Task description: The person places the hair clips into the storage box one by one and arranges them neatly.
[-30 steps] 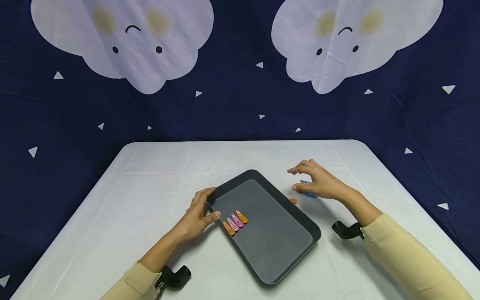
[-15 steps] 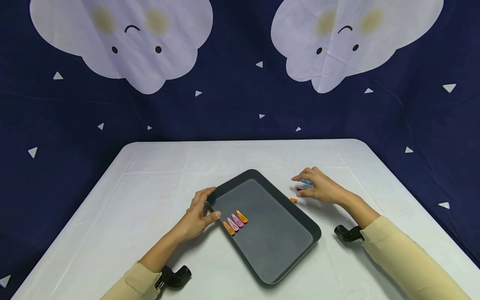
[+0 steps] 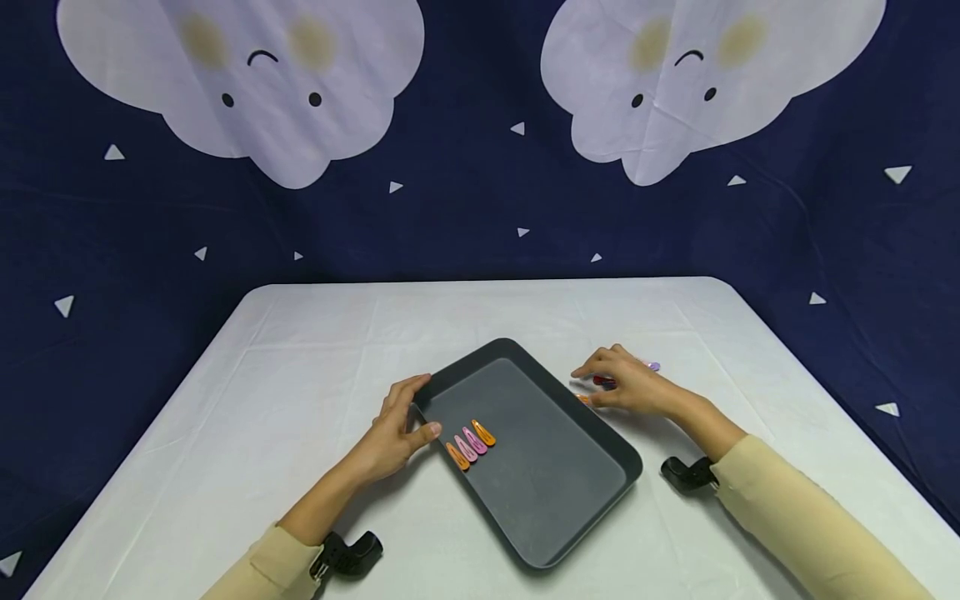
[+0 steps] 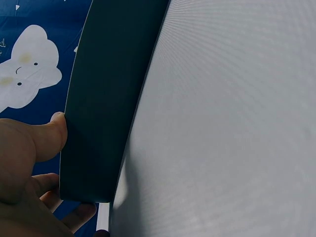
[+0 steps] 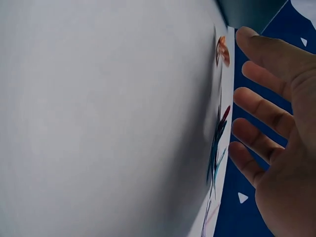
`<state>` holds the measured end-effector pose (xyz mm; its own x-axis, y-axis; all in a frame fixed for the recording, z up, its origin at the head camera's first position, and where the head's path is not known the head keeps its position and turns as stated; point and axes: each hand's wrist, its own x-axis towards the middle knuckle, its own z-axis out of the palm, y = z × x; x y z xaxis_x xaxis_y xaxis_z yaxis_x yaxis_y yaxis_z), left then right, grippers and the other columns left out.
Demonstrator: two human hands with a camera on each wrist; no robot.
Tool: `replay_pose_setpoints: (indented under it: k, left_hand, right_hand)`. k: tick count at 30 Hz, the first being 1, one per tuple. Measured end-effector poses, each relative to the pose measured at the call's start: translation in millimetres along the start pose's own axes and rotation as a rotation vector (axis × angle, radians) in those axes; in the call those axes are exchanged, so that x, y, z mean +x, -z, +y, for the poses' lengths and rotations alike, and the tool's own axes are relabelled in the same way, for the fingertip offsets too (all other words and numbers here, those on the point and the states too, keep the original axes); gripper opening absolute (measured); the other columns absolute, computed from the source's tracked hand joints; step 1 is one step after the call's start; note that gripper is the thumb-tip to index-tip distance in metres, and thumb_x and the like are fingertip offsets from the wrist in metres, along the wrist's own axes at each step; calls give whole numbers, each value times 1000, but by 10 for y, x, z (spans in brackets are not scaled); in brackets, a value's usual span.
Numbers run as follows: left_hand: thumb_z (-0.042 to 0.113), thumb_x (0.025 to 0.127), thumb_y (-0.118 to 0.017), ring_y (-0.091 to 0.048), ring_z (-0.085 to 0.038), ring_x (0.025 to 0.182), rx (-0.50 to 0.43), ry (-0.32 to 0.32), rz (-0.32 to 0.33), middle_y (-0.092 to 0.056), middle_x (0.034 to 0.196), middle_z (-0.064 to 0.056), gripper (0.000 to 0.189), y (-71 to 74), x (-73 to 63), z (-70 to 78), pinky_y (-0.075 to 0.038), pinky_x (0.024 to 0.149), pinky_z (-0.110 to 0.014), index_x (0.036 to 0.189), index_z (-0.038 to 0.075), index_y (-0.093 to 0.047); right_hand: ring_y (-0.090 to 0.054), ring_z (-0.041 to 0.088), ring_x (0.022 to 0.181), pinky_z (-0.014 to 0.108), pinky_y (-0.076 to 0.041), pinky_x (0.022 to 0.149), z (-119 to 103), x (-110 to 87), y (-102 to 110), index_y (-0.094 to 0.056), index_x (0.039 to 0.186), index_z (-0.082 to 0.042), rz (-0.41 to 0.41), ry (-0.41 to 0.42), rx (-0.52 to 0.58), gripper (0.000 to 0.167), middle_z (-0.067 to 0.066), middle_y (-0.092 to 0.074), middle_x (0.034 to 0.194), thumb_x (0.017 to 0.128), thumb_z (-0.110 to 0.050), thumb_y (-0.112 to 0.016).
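My left hand [image 3: 393, 437] holds the left corner of a dark grey tray [image 3: 555, 500], thumb on the rim and fingers around the outside. Inside the tray, near that side, lie several snap hair clips in a row: orange ones at the ends [image 3: 457, 457] and pink ones [image 3: 470, 445] between. Beyond the tray's right edge, my right hand [image 3: 630, 383] hovers low with spread fingers over loose clips. An orange hair clip [image 5: 223, 51] is nearest its thumb; a dark red clip [image 3: 602, 381] and blue clips [image 5: 216, 148] lie under it, partly hidden.
A purple clip [image 3: 652, 366] shows behind the right hand. White cloth covers the table [image 3: 315, 350]. A dark blue backdrop [image 3: 465, 242] with clouds hangs behind it. Black wrist cameras [image 3: 352, 554] hang at both sleeves.
My right hand has come down and left toward the tray, now above the orange and red clips. The left hand and tray have stayed put.
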<state>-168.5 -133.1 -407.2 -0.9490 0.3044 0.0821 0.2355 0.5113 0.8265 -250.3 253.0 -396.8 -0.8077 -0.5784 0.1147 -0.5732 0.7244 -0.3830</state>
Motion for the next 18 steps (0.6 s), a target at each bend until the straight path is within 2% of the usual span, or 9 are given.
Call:
replay_pose_setpoints:
  k: [9,18]
  left_hand:
    - [17,90,-62,-12,-34,144,-10,5,-7,-19,152,-10,71,3,-4,11,-2,104,-74,149,12,-23]
    - [17,90,-63,-12,-34,144,-8,8,-9,-19,152,-9,71,3,-2,8,-1,103,-75,149,13,-23]
  right_hand:
    - [-42,11,92,26,-36,78,-8,32,-99,-70,110,-22,16,91,63,30,-6,-62,107,81,-19,-73]
    - [-41,10,90,27,-35,78,10,26,-143,-73,101,-18,41,166,51,22,-5,-62,103,80,-14,-72]
